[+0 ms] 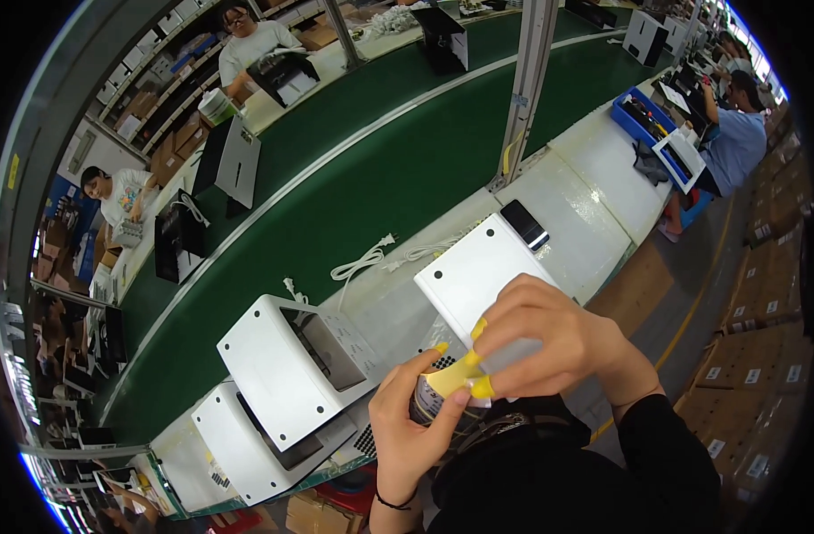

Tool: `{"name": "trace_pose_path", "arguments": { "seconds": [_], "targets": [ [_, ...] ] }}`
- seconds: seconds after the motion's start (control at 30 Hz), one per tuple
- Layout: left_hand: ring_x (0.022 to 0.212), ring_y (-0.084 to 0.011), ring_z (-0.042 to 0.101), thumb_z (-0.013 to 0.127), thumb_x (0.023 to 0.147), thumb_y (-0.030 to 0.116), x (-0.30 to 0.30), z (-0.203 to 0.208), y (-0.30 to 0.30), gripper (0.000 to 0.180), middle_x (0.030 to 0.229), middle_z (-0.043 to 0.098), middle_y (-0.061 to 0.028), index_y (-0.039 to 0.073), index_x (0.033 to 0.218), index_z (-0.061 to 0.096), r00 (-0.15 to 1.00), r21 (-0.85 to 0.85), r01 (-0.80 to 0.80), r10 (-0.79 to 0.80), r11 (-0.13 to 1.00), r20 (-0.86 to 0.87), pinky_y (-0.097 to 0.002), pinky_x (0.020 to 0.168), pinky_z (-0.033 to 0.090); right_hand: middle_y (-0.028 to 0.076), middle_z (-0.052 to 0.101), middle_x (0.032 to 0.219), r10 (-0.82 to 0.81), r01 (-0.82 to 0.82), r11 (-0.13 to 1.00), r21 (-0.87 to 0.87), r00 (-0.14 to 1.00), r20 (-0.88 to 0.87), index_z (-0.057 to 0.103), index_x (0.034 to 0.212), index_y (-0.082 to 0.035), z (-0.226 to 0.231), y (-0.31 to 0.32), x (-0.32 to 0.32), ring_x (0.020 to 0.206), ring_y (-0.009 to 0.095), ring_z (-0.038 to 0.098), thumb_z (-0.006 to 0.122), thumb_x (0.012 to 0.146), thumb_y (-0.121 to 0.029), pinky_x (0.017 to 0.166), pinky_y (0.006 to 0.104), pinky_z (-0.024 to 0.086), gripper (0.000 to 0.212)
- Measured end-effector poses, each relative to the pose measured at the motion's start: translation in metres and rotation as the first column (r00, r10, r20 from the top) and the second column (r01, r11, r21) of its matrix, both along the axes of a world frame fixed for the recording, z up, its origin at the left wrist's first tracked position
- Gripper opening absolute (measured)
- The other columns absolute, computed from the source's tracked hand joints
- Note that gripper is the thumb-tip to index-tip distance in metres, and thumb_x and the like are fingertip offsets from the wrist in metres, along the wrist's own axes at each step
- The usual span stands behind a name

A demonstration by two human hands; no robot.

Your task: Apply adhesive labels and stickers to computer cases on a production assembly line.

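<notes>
Left hand [416, 423]: curled around a roll [429, 400]
Right hand [545, 338]: nearly closed, fingertips at the roll; grip unclear
White housing [478, 276]: toward the bench's [594, 191] far edge

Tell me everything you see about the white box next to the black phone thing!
The white box looks smooth and hard, maybe painted metal or plastic. Its broad flat face points mostly upward, with rounded edges and two round black dots showing near corners. It sits on the pale table, beside the black phone-like thing. The right hand hides its near part; whether they touch is unclear.
</notes>
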State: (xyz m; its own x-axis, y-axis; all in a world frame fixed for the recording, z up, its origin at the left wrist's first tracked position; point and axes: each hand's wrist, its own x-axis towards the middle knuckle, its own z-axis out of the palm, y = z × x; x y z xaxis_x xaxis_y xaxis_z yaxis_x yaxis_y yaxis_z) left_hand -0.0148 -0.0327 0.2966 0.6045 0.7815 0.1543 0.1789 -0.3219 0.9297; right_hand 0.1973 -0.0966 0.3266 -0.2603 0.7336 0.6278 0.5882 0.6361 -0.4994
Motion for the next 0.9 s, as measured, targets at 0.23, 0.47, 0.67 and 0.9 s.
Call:
{"name": "trace_pose_path", "arguments": {
  "seconds": [0.23, 0.47, 0.67, 0.9],
  "targets": [
    [0.076, -0.0244, 0.058, 0.054, 0.079, 0.072, 0.005, -0.021, 0.001, 0.082, 0.083, 0.062, -0.012, -0.001, 0.116, 0.06, 0.999, -0.045, -0.039, 0.039, 0.998, 0.006, -0.0333, 0.069, 0.044, 0.005, 0.065, 0.096, 0.095, -0.048, 0.994, 0.103, 0.849, -0.52, 0.067, 0.082, -0.013, -0.01, -0.016, 0.035, 0.089, 0.025, 0.057, 0.073, 0.078, -0.014, 0.078, 0.0372, 0.045, 0.007],
    [0.076, -0.021, 0.056, 0.049, 0.086, 0.066, -0.002, -0.036, -0.004, 0.074, 0.082, 0.063, -0.0113, -0.002, 0.114, 0.058, 0.987, -0.095, -0.133, 0.122, 0.987, -0.106, -0.0321, 0.071, 0.042, 0.005, 0.063, 0.085, -0.148, 0.068, 0.968, -0.241, 0.932, -0.331, 0.065, 0.087, -0.006, -0.055, -0.008, 0.073, 0.081, 0.023, 0.052, 0.071, 0.076, -0.001, 0.076, 0.0357, 0.042, 0.013],
    [0.07, -0.0184, 0.05, 0.049, 0.088, 0.063, 0.003, -0.034, -0.005, 0.07, 0.079, 0.065, -0.0115, -0.002, 0.113, 0.058, 0.987, -0.067, -0.066, 0.055, 0.996, -0.149, -0.0304, 0.064, 0.037, 0.004, 0.056, 0.083, -0.153, 0.023, 0.881, -0.472, 0.959, -0.239, 0.055, 0.111, -0.004, -0.068, 0.005, 0.077, 0.082, 0.022, 0.049, 0.061, 0.086, -0.007, 0.079, 0.0339, 0.038, 0.026],
    [0.065, -0.0133, 0.047, 0.047, 0.088, 0.065, 0.001, -0.033, -0.003, 0.075, 0.078, 0.063, -0.0108, -0.005, 0.112, 0.057, 0.977, -0.096, -0.214, 0.215, 0.972, 0.0, -0.0271, 0.061, 0.036, 0.003, 0.056, 0.083, -0.136, 0.033, 0.9, -0.434, 0.969, -0.208, 0.054, 0.11, -0.005, -0.073, 0.017, 0.071, 0.081, 0.022, 0.05, 0.06, 0.086, -0.007, 0.08, 0.0348, 0.038, 0.024]
  ]
}}
